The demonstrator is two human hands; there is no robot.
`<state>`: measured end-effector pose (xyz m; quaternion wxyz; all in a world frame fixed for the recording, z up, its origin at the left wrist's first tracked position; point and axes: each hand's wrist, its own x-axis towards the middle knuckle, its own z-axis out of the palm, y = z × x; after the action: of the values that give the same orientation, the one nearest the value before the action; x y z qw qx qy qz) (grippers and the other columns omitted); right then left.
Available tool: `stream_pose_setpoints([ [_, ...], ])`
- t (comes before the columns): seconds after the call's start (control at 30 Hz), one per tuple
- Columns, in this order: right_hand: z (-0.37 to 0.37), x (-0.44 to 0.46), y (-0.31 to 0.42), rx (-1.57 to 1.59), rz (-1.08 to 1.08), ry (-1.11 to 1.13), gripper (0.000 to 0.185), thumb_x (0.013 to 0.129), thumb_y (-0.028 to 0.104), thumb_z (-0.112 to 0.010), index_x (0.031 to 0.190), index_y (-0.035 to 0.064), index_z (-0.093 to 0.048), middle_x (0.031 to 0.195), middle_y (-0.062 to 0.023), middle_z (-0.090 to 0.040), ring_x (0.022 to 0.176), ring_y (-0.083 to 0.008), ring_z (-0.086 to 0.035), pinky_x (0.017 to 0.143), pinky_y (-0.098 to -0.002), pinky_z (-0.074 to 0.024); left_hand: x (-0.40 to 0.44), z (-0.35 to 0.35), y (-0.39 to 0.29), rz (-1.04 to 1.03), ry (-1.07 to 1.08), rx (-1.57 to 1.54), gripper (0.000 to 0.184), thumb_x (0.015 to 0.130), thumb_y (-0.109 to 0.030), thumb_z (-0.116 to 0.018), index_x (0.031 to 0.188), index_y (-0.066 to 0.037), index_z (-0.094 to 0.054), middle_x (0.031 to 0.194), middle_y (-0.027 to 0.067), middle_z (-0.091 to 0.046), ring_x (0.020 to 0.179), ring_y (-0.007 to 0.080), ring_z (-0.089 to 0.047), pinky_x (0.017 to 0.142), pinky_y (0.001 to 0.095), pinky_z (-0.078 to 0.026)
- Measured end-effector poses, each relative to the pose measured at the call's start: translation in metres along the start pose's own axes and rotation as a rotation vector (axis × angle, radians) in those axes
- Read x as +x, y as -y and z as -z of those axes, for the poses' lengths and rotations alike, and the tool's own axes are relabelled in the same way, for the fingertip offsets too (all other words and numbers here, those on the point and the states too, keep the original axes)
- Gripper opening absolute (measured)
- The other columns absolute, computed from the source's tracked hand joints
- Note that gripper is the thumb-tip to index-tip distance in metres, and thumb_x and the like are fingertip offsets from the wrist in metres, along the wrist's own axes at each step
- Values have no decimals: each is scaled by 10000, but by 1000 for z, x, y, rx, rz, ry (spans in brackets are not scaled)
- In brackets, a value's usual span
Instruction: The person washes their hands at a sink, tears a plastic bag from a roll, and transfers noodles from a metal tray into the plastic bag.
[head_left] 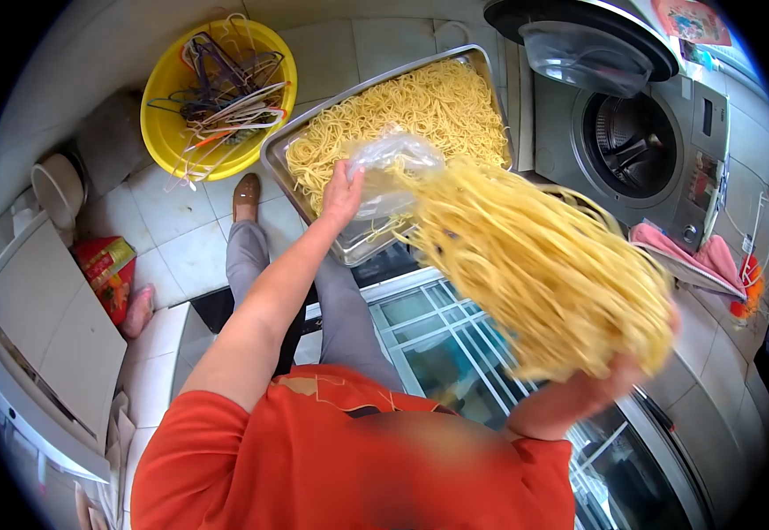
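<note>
My left hand [342,193] is closed on the edge of a clear plastic bag [398,157], near the front of a metal tray [346,251]. Yellow noodles [402,110] are heaped over most of the tray. To the right, a long thick bunch of noodles [535,265] stretches from the bag's mouth towards my right hand [616,380]. That hand grips the bunch at its lower right end. The noodles there are smeared by motion and cover most of its fingers. Whether the bunch's far end is inside the bag, I cannot tell.
A yellow basin [159,146] full of clothes hangers [226,84] stands at the upper left. On the right is a washing machine [702,177] with its door open and a pink cloth [716,258] beside it. A glazed, white-barred frame [437,322] lies below the noodles.
</note>
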<state>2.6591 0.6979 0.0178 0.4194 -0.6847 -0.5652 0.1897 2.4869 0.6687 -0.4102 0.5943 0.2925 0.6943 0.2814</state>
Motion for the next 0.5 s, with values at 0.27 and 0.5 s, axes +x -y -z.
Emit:
stream_pose_setpoints([
  [0.27, -167, -63, -142, 234, -517, -42, 306, 745, -60, -626, 1044, -32, -567, 928, -55, -633, 838, -98, -594, 764, -240, -480, 10, 33, 1, 149, 34, -36, 330, 867, -336, -576, 1037, -53, -569, 911, 175, -611, 825, 310, -595, 755, 383, -466],
  [0.5, -216, -110, -184, 608, -940, -205, 233, 814, 20, -571, 1043, -22, -563, 923, -49, -613, 809, -107, -573, 716, -245, -471, -4, 37, -38, -378, -203, 287, 255, 863, -284, -592, 999, -75, -643, 796, 127, -565, 774, 302, -578, 701, 363, -469],
])
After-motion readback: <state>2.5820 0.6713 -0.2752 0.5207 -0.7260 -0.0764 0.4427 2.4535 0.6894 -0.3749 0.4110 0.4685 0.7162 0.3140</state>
